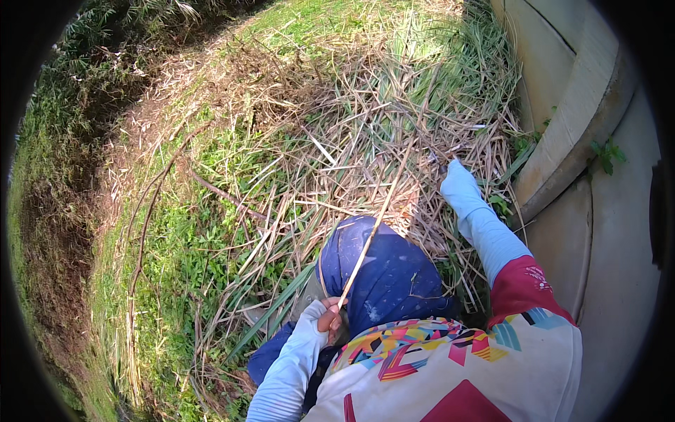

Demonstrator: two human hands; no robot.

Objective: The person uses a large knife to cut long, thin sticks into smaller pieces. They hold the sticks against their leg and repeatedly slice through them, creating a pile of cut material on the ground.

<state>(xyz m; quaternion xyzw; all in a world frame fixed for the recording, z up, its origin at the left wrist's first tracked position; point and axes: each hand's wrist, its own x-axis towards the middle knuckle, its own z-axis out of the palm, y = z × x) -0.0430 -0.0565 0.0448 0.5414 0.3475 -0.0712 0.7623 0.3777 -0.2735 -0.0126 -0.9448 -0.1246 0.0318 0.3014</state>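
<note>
The right hand (457, 176), gloved, is buried fingertips-first in a heap of dry cut grass (365, 133); its grip cannot be told. The left hand (329, 318) is closed around 1 thin pale stalk (376, 221), which is raised over blue-clad knees. A concrete wall (576, 119) bounds the right; open grass lies left.

Pale blue sleeve (485, 228), dry tan stalks (365, 141)

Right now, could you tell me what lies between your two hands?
In the head view, a blue-clad knee and dry cut stalks lie between left hand, gripping a thin stick, and gloved right hand.
</note>
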